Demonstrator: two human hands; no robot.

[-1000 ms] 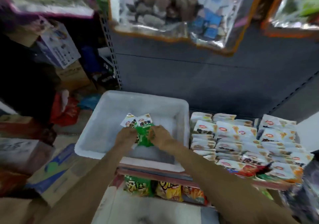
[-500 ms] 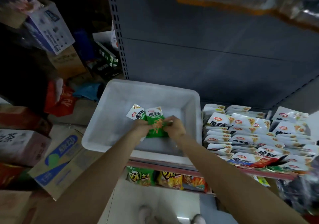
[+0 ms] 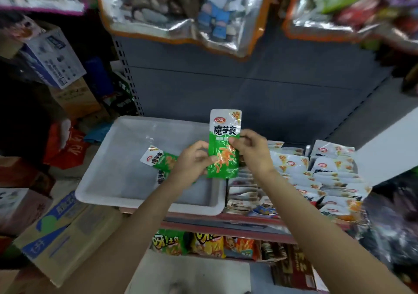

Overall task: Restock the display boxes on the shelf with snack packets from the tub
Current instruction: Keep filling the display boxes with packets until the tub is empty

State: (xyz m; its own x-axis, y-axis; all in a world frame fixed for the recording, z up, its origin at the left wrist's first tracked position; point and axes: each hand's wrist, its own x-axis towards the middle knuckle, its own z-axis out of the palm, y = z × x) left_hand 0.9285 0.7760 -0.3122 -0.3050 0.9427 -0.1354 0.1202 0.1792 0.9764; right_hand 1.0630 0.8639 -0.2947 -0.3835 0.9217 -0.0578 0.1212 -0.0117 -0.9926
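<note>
Green packet (image 3: 224, 149) upright at frame centre, above tub (image 3: 126, 194) right edge. Left hand (image 3: 192, 162) and right hand (image 3: 251, 151) pinching its side edges. Likely light, floppy, slick film; best gripped by sealed edges.

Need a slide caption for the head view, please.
Both hands, left and right, hold a green snack packet upright above the white tub, beside stocked display boxes.
</note>
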